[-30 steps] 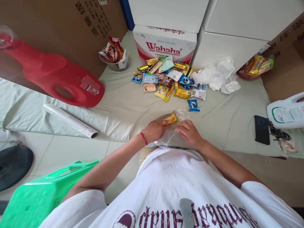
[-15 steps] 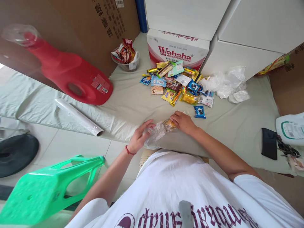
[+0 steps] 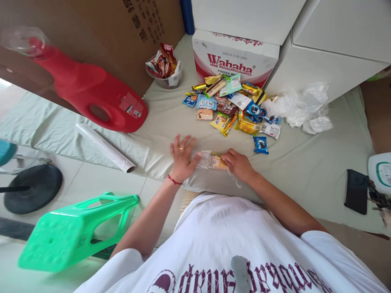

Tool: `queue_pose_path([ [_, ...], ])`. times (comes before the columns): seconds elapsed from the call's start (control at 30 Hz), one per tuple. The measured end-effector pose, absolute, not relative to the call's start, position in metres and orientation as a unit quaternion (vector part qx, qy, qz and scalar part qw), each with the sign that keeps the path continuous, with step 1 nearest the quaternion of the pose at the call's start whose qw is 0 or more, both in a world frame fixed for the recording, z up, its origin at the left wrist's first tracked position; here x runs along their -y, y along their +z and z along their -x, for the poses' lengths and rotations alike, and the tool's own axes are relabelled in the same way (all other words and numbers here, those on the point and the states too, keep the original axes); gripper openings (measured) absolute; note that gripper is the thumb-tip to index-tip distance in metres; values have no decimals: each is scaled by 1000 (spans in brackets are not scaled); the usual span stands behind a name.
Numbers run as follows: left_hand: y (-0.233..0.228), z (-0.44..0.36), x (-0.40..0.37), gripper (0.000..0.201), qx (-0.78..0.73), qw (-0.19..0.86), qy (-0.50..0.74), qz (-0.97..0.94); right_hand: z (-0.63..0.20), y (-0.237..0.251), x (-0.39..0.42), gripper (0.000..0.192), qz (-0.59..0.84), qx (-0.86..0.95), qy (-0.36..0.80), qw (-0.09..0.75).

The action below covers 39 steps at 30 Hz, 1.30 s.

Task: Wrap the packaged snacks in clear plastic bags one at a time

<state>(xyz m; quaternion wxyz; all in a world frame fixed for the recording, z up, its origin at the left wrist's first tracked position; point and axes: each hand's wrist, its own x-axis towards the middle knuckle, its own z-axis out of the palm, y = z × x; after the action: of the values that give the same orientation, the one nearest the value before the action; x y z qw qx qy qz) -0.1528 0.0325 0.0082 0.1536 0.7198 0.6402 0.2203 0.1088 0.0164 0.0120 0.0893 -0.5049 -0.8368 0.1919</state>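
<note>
- The right hand (image 3: pixel 240 165) pinches one end of a yellow-orange snack wrapped in clear plastic film (image 3: pixel 212 161); this grip is clenched on the film;
- The left hand (image 3: pixel 182 158) is now released and flat, fingers spread, touching the other end of the snack; a moment ago it was curled at the film;
- The snack has turned to lie across between the two hands, near the table (image 3: pixel 305 171) edge; the wrapping looks nearly smoothed;
- Beyond the grip lies a heap of colourful small snack packets (image 3: pixel 232 108).

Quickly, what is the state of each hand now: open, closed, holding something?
Left hand: open, fingers spread, flat on the clear plastic bag.
Right hand: closed on the snack packet inside that bag.
</note>
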Motion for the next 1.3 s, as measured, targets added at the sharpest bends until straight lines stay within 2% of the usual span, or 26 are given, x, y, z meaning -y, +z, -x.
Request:
queue_pose_path([
  [0.13, 14, 133, -39, 37, -557, 221, 110, -793, -113, 10, -19, 27, 475, 845, 217, 118],
  [0.3, 11, 112, -47, 46, -533, 281, 107, -791, -123, 7, -28, 26, 422, 844, 282, 174],
  [0.43, 4, 101, -44, 34, -546, 325, 113, -764, -143, 24, -20, 31, 460, 803, 270, 265],
  [0.5, 1, 100, -43, 35, -550, 329, 129, -757, -150, 36, -2, 46, 490, 800, 225, 263],
  [0.57, 0, 100, -42, 35, -553, 329, 133, -753, -153, 44, 21, 75, 505, 816, 189, 210],
  [0.6, 0, 101, -43, 35, -553, 330, 133, -753, -153, 45, 31, 80, 513, 821, 178, 177],
  [0.63, 0, 102, -43, 35, -553, 331, 134, -753, -153, 45, 39, 74, 525, 820, 174, 150],
  [0.67, 0, 102, -43, 35, -552, 331, 134, -753, -155, 43, 44, 58, 537, 814, 179, 132],
  [0.73, 0, 102, -44, 34, -548, 333, 134, -756, -162, 37, 42, 27, 551, 790, 228, 143],
  [0.77, 1, 102, -44, 33, -545, 336, 134, -757, -169, 33, 36, 23, 554, 769, 273, 165],
  [0.83, 2, 101, -44, 31, -538, 341, 131, -759, -188, 25, 19, 26, 561, 710, 374, 204],
  [0.9, 4, 99, -43, 31, -534, 342, 130, -762, -207, 20, 1, 30, 608, 646, 409, 214],
  [0.93, 4, 98, -43, 32, -534, 343, 130, -762, -214, 20, -6, 31, 647, 625, 380, 214],
  [1.0, 5, 97, -42, 33, -531, 349, 134, -760, -219, 25, -11, 29, 712, 611, 251, 237],
  [1.07, 5, 96, -42, 35, -526, 364, 139, -756, -210, 36, -6, 28, 703, 641, 137, 276],
  [1.1, 5, 96, -41, 35, -524, 373, 141, -753, -201, 42, 0, 28, 666, 678, 121, 286],
  [1.17, 5, 95, -40, 35, -525, 383, 150, -745, -176, 50, 10, 29, 557, 775, 150, 258],
  [1.23, 6, 98, -37, 36, -536, 375, 170, -737, -151, 50, 16, 30, 473, 843, 179, 183],
  [1.3, 7, 105, -32, 44, -558, 362, 189, -722, -133, 41, 14, 32, 467, 857, 179, 120],
])
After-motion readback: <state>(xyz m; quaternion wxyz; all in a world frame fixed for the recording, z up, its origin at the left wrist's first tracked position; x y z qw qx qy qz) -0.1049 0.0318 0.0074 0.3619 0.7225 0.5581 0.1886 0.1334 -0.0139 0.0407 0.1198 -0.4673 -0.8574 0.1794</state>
